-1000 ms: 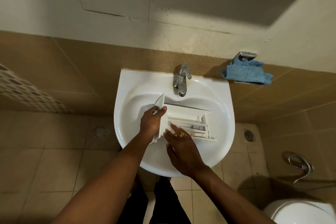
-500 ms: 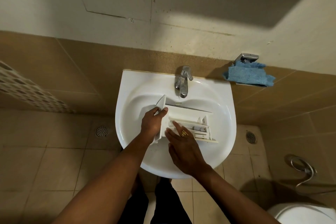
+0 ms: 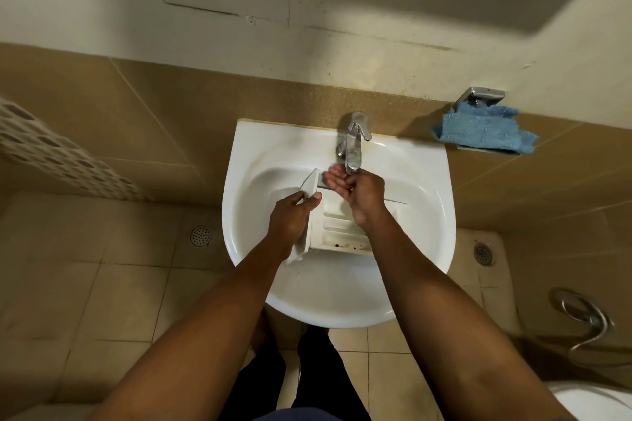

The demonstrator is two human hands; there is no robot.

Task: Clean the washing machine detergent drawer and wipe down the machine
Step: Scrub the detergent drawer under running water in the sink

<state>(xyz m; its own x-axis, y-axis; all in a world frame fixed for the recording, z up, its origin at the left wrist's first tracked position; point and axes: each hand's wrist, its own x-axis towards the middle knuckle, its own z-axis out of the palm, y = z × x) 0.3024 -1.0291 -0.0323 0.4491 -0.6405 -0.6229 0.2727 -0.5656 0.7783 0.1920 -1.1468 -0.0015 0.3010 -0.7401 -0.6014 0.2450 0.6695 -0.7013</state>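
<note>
The white detergent drawer (image 3: pixel 337 232) lies in the basin of the white sink (image 3: pixel 434 215), stretching from the left side of the bowl toward the right, with its upright front panel at the left end. The left hand (image 3: pixel 290 219) grips that front panel: the fingers are curled over its outer face and the thumb tip shows on the inner side, so the panel is pinched between them. Dark specks of grime sit along the drawer's near edge, by the compartment dividers.

The right hand (image 3: pixel 355 191) is above the far part of the drawer, palm up and cupped directly beneath the spout of the chrome faucet (image 3: pixel 354 140) at the sink's back edge. Its fingers are loosely curved and hold nothing; whether they touch the spout cannot be told.

The sink is mounted on a wall with tan tiles below and cream plaster above. To the right of the sink's back corner, a blue cloth (image 3: pixel 482 131) rests on a small metal wall holder (image 3: pixel 482 96). The floor is beige tile, with one round floor drain (image 3: pixel 201 236) left of the sink and another drain (image 3: pixel 484 253) to the right. A metal spray hose (image 3: pixel 588 321) coils at the right, near the white toilet (image 3: pixel 595 403).
</note>
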